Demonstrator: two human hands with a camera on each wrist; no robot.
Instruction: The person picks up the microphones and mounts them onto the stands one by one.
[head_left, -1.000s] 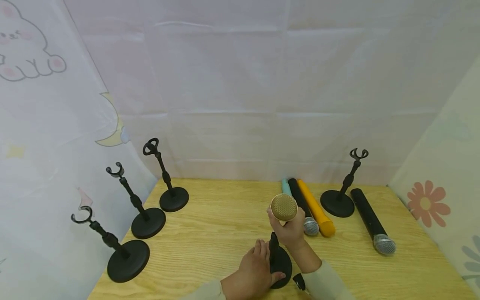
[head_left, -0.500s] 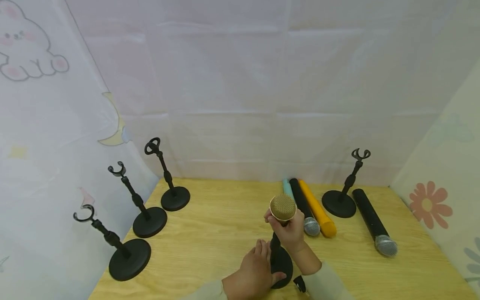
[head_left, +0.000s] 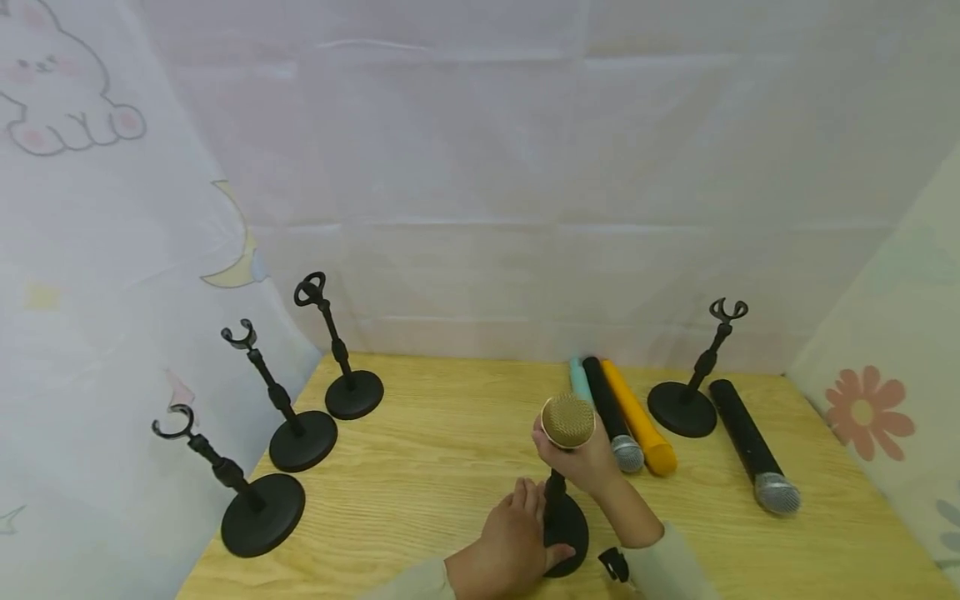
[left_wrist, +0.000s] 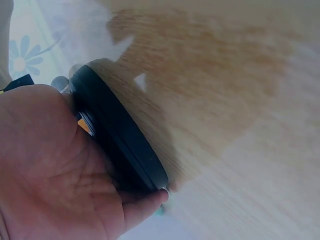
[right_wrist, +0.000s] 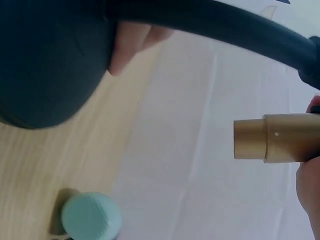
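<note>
In the head view, my left hand (head_left: 510,537) holds the round base of a black tabletop microphone stand (head_left: 566,537), its thumb across the base and fingers along the far side. The left wrist view has that black base (left_wrist: 117,135) edge-on against the palm. Above the stand my right hand (head_left: 588,462) grips a gold microphone (head_left: 570,421), mesh head toward the camera. In the right wrist view the gold microphone's tail end (right_wrist: 280,139) lies alongside the stand's post (right_wrist: 215,25). The stand's clip is hidden behind the microphone and hand.
Three black stands (head_left: 262,515) with unfilled clips line the left side. Behind my right hand lie a teal microphone (head_left: 579,379), a black one (head_left: 606,400) and an orange one (head_left: 637,417). Farther right are another stand (head_left: 682,408) and a black microphone (head_left: 753,446).
The gold microphone and right hand have shifted slightly over the stand's upper end, and the right forearm has swung a little right. The left hand keeps its hold. The head view has shifted slightly.
</note>
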